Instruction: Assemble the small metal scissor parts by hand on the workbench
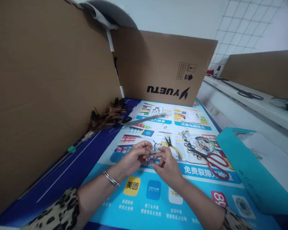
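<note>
My left hand (134,157) and my right hand (166,164) meet over the printed table mat (158,195). Both pinch a small clear, glittery beaded piece (155,149) with thin dark wire ends sticking up from it. The fingers of each hand are closed around its sides. A silver bangle (111,179) sits on my left wrist. Just beyond my right hand lie yellow-handled pliers (174,147).
Red-handled scissors (212,159) and a cluster of small dark wire pieces (190,145) lie to the right. A feather duster (105,119) rests at the left by tall cardboard walls (45,95). A teal box (254,172) stands at the right, a cardboard box (163,67) behind.
</note>
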A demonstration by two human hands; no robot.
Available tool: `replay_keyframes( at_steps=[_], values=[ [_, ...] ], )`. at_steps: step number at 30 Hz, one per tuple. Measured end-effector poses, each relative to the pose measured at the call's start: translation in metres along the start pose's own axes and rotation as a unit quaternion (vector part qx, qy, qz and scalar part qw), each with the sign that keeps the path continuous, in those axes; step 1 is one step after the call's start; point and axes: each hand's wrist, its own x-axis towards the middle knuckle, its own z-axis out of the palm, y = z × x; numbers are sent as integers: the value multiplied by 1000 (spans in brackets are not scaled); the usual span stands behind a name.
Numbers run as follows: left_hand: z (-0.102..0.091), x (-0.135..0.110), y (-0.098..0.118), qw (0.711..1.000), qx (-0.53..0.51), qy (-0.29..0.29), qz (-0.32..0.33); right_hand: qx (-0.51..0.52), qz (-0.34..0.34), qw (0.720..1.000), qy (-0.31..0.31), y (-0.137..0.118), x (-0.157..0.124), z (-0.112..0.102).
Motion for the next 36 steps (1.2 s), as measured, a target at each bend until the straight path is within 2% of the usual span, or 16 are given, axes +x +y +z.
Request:
replay_keyframes(
  at_steps=[9,13,21,29,36],
  values=[
    [3,1,-2,999,-29,-30,5,23,-25,998,44,-2,-4,0],
    [4,0,-1,998,-41,-43,4,33,-13,997,62,-4,-4,-1],
    [3,0,-1,997,-60,-49,2,75,-6,995,62,-4,-2,1],
    [3,-1,0,999,-25,-34,8,61,-34,995,65,-11,-2,-5],
    [5,-1,-1,999,17,-42,24,74,-6,993,95,-10,-1,-4]
  ],
)
